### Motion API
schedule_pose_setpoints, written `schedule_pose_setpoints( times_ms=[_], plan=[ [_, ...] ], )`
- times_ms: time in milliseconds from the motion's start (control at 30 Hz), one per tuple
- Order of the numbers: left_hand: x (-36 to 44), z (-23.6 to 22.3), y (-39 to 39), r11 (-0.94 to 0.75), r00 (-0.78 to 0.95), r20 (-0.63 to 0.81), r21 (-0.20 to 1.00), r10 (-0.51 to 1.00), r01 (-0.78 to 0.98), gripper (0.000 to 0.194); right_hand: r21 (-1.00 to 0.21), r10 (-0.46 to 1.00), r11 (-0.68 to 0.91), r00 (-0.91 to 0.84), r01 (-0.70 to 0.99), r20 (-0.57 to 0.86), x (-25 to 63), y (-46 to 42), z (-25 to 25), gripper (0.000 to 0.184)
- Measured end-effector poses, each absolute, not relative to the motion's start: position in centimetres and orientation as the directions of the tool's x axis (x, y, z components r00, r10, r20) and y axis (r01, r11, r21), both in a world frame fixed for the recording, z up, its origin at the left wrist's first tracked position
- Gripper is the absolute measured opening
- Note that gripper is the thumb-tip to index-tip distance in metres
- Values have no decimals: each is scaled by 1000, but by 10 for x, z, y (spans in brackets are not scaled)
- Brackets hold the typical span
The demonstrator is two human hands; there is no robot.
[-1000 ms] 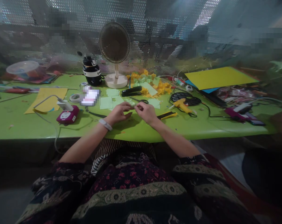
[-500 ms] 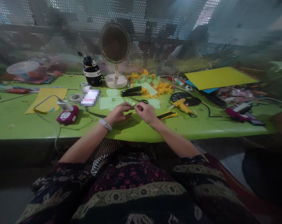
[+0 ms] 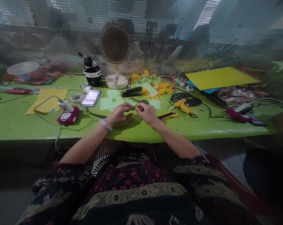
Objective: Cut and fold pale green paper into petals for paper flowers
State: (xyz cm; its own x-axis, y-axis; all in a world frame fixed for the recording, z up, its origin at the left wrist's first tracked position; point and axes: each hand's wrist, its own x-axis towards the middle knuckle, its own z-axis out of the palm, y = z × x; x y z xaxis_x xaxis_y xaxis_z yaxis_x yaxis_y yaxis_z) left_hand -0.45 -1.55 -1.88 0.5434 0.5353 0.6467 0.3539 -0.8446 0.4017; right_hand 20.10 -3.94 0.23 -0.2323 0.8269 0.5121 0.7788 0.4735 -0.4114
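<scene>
My left hand (image 3: 119,114) and my right hand (image 3: 147,113) meet over the near middle of the table. Between their fingertips is a small light green paper piece (image 3: 133,105), partly hidden by the fingers. The right thumb and fingers are pinched together on it, while the left fingers close on its other side. Just beyond the hands lie scissors (image 3: 144,102), light green paper sheets (image 3: 106,103) and a black stapler (image 3: 132,92). Beside my right wrist rests a yellow and black cutter-like tool (image 3: 168,116).
Yellow and green paper flowers (image 3: 163,88) are heaped behind the stapler. A yellow glue gun (image 3: 183,106) lies on the right with its cord. Further back stand a fan (image 3: 116,81) and a black bottle (image 3: 93,79). A purple power socket (image 3: 68,117) sits left.
</scene>
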Motion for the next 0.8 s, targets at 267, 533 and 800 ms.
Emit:
schedule_pose_setpoints(
  times_ms=[267,533,800],
  plan=[
    [-5,-18,-16,-845,544,647,402,534,352,26,-411,844,451,-228,792,486,200,-39,3,16],
    [-4,-18,-17,-847,540,652,406,532,343,25,-403,826,469,-230,786,514,201,-38,0,17],
    [-4,-18,-17,-846,542,649,398,534,356,24,-403,820,485,-242,776,519,201,-38,2,19]
  ],
)
